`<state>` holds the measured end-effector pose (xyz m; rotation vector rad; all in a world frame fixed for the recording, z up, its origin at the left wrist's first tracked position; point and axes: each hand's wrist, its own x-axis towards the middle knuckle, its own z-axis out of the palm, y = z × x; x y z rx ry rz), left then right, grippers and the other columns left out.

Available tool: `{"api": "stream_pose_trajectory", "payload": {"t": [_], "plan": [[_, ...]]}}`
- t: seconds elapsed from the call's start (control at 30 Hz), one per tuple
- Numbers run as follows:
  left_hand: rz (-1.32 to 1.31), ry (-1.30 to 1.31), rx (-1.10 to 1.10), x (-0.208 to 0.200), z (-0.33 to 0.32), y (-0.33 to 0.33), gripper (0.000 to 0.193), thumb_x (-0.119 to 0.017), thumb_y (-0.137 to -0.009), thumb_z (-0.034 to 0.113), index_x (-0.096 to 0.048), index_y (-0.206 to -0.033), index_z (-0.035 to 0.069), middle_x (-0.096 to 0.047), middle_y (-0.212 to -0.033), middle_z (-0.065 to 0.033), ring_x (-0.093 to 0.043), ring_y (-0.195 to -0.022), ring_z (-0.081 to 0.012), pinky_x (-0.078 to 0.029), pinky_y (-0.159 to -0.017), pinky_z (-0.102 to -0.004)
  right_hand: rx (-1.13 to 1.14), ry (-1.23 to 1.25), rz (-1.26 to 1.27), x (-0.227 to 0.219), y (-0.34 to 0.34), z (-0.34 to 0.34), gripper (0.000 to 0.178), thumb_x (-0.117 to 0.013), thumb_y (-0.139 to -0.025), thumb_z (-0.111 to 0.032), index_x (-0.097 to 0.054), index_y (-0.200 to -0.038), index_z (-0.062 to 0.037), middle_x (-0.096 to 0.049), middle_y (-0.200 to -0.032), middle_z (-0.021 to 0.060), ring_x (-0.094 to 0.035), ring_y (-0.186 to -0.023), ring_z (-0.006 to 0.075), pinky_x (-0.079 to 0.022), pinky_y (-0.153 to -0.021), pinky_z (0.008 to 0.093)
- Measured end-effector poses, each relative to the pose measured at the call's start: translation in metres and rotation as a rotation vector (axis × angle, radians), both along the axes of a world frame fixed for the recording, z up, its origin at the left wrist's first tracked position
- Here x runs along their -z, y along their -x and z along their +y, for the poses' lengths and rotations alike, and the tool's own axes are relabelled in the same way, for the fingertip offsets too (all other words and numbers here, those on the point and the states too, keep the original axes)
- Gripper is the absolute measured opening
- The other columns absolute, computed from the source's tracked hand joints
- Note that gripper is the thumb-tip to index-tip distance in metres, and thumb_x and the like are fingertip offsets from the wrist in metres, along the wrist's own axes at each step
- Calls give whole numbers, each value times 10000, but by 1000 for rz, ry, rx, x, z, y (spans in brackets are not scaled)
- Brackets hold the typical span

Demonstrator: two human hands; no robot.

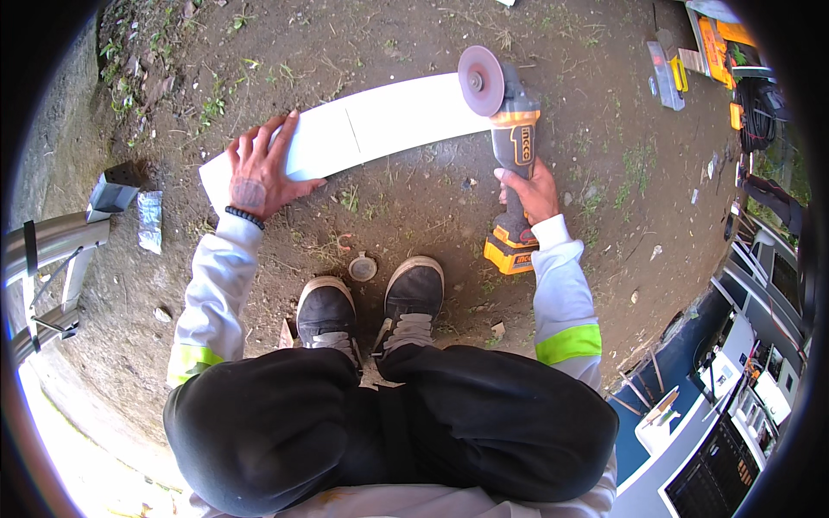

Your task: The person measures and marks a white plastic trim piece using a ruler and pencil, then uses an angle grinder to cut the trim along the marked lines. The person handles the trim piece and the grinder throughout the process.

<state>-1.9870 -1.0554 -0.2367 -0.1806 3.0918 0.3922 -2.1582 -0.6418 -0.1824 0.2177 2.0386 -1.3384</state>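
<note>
Item: long white strip (380,121), flat on bare ground (414,207), crossed by a thin marked line near its middle.
Left hand (259,168): laid palm-down on the strip's near-left end, fingers spread and released, pinning rather than grasping.
Right hand (531,192): fingers clenched around the handle of a cordless angle grinder (509,155), orange and black, battery toward the body; its disc (481,80) is held at the strip's right end, whether touching cannot be told.
Step judged in hand: positioning for a cut, none yet seen. The next move is judged to call for the disc being carried left to the marked line, with the strip kept pinned.
Edges and room: open dirt lies beyond the strip; shoes (371,306) and a small round cap (363,268) sit near, below it; tools (691,60) are well apart at upper right.
</note>
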Motion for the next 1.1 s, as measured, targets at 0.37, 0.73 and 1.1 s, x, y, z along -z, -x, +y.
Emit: {"api": "stream_pose_trajectory", "payload": {"t": [0.37, 0.73, 1.1], "plan": [[16, 6, 4, 1, 0, 0, 1191, -804, -586, 748, -388, -1556, 195, -471, -1471, -57, -451, -1288, -324, -297, -1107, -557, 1, 9, -4, 1, 0, 1, 415, -806, -825, -107, -589, -1175, -57, -650, -852, 30, -604, -613, 120, -542, -559, 298], [33, -6, -2, -2, 1, 0, 1173, -809, -593, 724, -399, -1553, 190, -488, -1453, -54, -466, -1273, -322, -306, -1098, -545, 2, 30, -12, 0, -3, 5, 425, -798, -825, -100, -587, -1192, -64, -651, -845, 27, -605, -612, 121, -544, -560, 297], [21, 6, -6, -2, 2, 1, 1164, -819, -594, 715, -408, -1546, 188, -490, -1449, -54, -468, -1279, -324, -309, -1098, -543, 11, 28, -7, 1, -8, 8, 409, -791, -828, -86, -594, -1186, -66, -667, -852, 34, -606, -606, 120, -538, -558, 295]]}}
